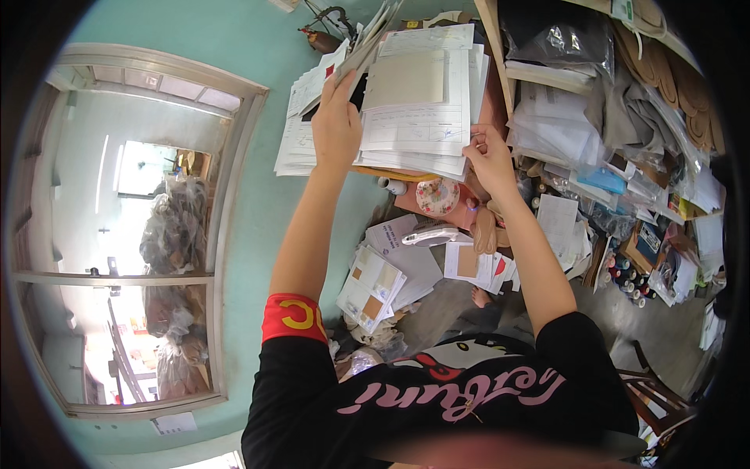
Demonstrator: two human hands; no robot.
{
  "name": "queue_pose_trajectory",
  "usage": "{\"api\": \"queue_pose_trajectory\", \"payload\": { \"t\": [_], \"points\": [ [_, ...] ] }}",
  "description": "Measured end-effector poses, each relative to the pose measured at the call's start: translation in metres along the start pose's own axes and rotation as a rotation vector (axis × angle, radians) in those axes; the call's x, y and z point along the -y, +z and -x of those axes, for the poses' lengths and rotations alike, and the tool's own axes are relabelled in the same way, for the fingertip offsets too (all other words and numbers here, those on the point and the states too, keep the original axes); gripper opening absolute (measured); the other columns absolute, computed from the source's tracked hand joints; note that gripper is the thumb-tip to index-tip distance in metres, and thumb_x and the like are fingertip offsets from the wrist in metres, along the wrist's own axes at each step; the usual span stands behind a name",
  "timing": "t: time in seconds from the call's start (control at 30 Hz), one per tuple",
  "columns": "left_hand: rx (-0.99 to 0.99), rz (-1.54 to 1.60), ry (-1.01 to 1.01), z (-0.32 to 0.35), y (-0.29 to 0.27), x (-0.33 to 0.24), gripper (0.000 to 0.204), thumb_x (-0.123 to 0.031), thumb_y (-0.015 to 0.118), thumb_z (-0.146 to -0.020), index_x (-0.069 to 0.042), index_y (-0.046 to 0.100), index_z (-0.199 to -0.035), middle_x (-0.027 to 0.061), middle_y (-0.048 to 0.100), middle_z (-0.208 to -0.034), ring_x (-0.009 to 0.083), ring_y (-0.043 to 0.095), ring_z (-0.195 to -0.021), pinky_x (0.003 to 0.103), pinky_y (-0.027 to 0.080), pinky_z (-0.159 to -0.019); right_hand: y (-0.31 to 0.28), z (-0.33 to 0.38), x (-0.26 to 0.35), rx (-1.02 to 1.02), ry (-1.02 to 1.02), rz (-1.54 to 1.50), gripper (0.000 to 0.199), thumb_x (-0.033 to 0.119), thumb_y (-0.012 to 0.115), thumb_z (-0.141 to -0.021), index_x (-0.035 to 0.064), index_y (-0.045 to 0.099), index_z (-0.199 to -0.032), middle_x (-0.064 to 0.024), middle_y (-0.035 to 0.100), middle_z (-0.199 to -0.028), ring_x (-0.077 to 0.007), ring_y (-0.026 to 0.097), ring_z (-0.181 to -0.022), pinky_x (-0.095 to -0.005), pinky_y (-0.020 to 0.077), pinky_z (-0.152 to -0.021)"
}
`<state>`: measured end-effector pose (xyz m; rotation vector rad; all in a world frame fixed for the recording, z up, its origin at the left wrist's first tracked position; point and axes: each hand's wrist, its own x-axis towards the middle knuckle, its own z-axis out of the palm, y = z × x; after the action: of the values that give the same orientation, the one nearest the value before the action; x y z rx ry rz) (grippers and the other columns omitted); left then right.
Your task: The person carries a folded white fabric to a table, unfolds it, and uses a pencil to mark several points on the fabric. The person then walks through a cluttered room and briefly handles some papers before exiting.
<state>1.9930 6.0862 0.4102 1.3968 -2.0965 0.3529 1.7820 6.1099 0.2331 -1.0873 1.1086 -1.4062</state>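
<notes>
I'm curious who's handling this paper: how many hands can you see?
2: the left hand holds raised papers; the right hand is at the right edge of the paper stack. Others could be hidden.

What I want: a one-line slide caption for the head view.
Left hand gripping tilted sheets, right hand at the edge of a paper stack.

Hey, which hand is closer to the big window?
Left. The left hand is at the papers, on the side toward the window; the right hand is at their right edge, farther away.
</notes>
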Motion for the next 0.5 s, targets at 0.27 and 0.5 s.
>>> {"api": "queue_pose_trajectory", "payload": {
  "t": [0.27, 0.5],
  "points": [
    [0.103, 0.025, 0.027, 0.007, 0.004, -0.017, 0.047, -0.016, 0.065, -0.083, 0.000, 0.055, -0.126, 0.0187, 0.052, -0.132, 0.0353, 0.061, -0.104, 0.039, 0.051, -0.080, 0.015, -0.003, 0.058, 0.029, -0.136, 0.136, 0.051, 0.017, 0.064, -0.080, -0.0003, 0.055, -0.127, -0.0066, 0.061, -0.075, -0.0162, 0.059, -0.069, -0.0291, 0.0476, -0.066],
    [0.166, -0.048, 0.137, 0.019, 0.016, -0.024, 0.045, -0.020, 0.062, -0.087, 0.000, 0.055, -0.127, 0.0177, 0.052, -0.132, 0.0369, 0.059, -0.107, 0.041, 0.050, -0.083, 0.051, -0.019, 0.099, 0.148, -0.234, -0.003, 0.052, 0.022, 0.068, -0.084, -0.0008, 0.054, -0.129, -0.0032, 0.061, -0.075, -0.0102, 0.054, -0.067, -0.0255, 0.0460, -0.065]
  ]
}}
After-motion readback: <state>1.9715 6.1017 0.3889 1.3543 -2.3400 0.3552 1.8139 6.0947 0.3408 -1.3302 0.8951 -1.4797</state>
